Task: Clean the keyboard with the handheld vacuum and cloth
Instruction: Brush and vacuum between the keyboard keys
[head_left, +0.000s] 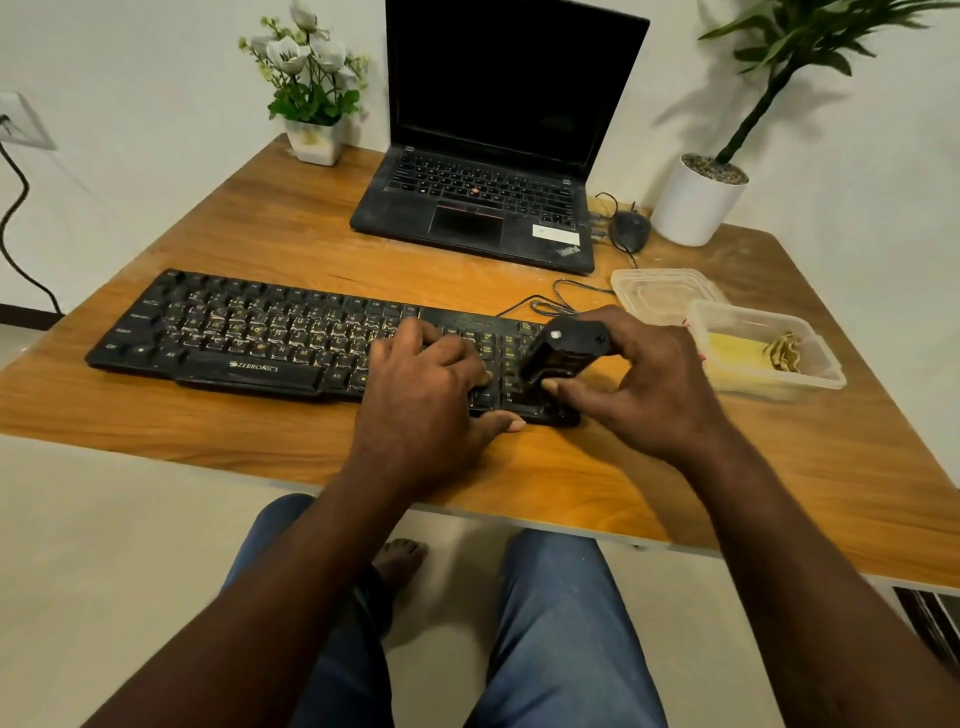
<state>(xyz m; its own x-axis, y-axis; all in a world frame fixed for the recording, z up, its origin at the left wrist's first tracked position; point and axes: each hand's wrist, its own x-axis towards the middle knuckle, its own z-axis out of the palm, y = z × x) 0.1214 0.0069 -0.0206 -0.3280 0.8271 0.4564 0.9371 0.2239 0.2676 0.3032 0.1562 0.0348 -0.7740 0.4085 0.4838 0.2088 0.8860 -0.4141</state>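
A black keyboard (234, 332) lies across the wooden table (260, 228), its keys speckled with pale dust. My left hand (426, 384) rests flat on the keyboard's right part, fingers spread over the keys and thumb at the front edge. My right hand (639, 379) grips a small black handheld vacuum (563, 351), tilted with its lower end down on the number pad at the keyboard's right end. A yellow cloth (737, 351) lies in a clear plastic container (826, 374) just right of my right hand.
An open black laptop (483, 208) stands behind the keyboard, with a mouse (630, 230) and cable (545, 304) to its right. A container lid (660, 291), a white plant pot (696, 208) and a flower pot (314, 140) sit along the back.
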